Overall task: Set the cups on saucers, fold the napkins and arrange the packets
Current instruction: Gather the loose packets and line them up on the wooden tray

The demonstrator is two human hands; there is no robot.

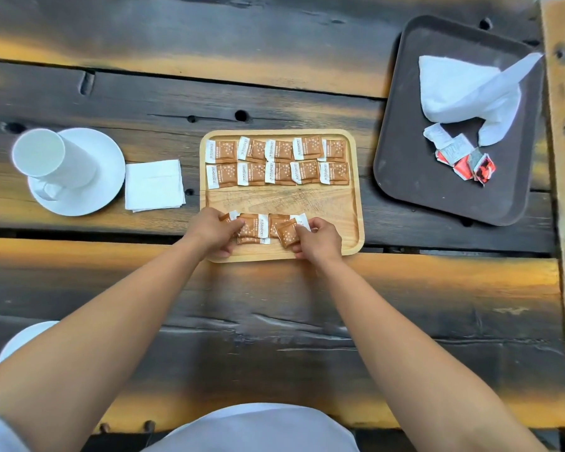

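Brown-and-white paper sugar packets (pixel 276 161) in two neat rows of five along the far half of a pale rectangular wooden tray (pixel 281 199) at frame centre. More of the same packets in a loose, overlapping cluster (pixel 258 226) along the near edge of that tray, under both hands. Left hand (pixel 214 231) curled over the left end of the cluster, fingers pinching a packet (pixel 252 225) lying flat. Right hand (pixel 317 241) closed around a tilted packet (pixel 287 234), thumb and fingertips gripping its right edge. Bare strip of tray wood between the tidy rows and the cluster.

White paper cup (pixel 51 158) standing on a round white saucer (pixel 108 177) at the left of the frame, on a dark, weathered plank worktop (pixel 274 305) with orange streaks. Folded square white napkin (pixel 154 184) just beside the saucer, between it and the wooden tray, flat on the worktop. Dark brown rounded plastic tray (pixel 415 177) at the upper right, holding a loose heap of white napkins (pixel 467 93) and a small pile of red-and-white packets (pixel 463 158) below the heap. Edge of another white saucer (pixel 23 337) at the lower left, partly hidden by the left forearm. White clothing at the bottom edge.
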